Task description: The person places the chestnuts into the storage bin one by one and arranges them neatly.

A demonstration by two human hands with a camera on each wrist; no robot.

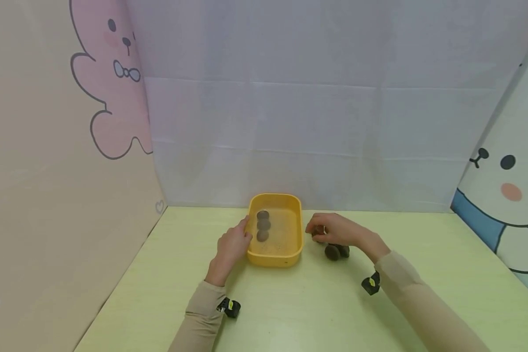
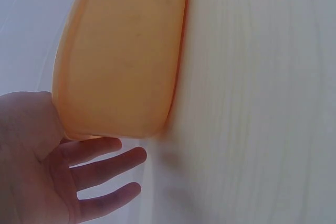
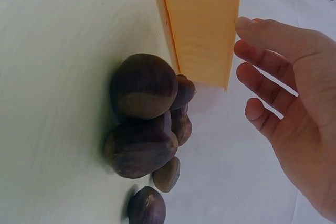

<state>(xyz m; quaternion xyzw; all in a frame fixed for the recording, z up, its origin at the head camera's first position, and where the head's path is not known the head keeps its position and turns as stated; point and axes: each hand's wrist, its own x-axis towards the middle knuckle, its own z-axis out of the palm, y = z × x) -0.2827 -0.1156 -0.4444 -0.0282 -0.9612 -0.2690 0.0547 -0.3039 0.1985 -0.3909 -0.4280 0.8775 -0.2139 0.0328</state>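
Both hands low on the counter (image 1: 290, 313), one each side of the yellow tub (image 1: 296, 230). Left hand (image 1: 231, 247) flat against the tub's left wall, fingers straight and relaxed, nothing curled round it; same story from the left wrist view, with loose fingers (image 2: 100, 174) just under the tub's rounded corner (image 2: 121, 66). Right hand (image 1: 336, 230) hanging over the loose chestnuts (image 1: 336, 252) just right of the tub. From the head view it might be pinching one at the fingertips, but too small to call. Right wrist view shows the hand (image 3: 294, 103) open, fingers gently bent, nothing in it, with the chestnut pile (image 3: 144, 124) beside it and apart.

Three chestnuts (image 1: 263, 225) already lined up inside the tub along its left side. Rest of the bunch heaped on the counter near the tub's right wall, a few touching each other.

Handling guess: light, hard, glossy shells, so probably a bit slippery and happy to roll off if nudged. Not fragile at all. Best bet looks like a thumb-and-finger pinch across the flatter faces, one at a time, taking the top one off the heap first. Tub looks like thin, stiff, light plastic, likely to skate around unless braced.

Further out: cartoon animal panels (image 1: 110, 78) on both sides, pale sheet at the back, small wrist cameras (image 1: 230, 307) strapped on beige sleeves.
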